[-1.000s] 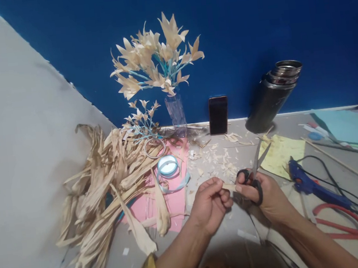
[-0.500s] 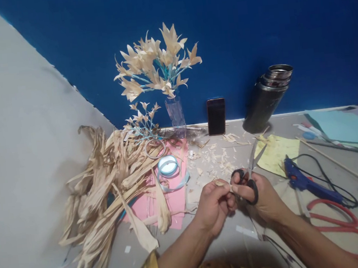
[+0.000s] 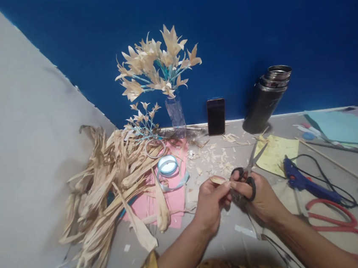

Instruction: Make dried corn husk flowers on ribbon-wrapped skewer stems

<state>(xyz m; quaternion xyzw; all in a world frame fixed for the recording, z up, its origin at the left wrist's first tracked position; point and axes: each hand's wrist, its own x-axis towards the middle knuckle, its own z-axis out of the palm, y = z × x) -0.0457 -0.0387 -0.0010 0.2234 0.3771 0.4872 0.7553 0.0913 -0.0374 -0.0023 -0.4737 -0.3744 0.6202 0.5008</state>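
Observation:
My left hand (image 3: 210, 201) pinches a small strip of dried corn husk (image 3: 218, 179) between thumb and fingers. My right hand (image 3: 256, 196) touches the same strip with its fingertips and carries black-handled scissors (image 3: 249, 173) looped on its fingers, blades slightly apart and pointing up and right. Both hands meet above the grey table (image 3: 234, 234), near its front middle. Small husk clippings (image 3: 215, 158) lie scattered just beyond them.
A heap of dried husks (image 3: 104, 184) lies left on pink paper (image 3: 173, 198) with a ribbon roll (image 3: 167, 166). Behind stand a vase of husk flowers (image 3: 159, 68), a phone (image 3: 216, 116) and a flask (image 3: 266, 98). Right: glue gun (image 3: 302, 180), red scissors (image 3: 338, 224), yellow paper (image 3: 277, 151).
Both hands have drifted slightly left and up, keeping hold of the husk strip. The scissors tilted a little more to the right.

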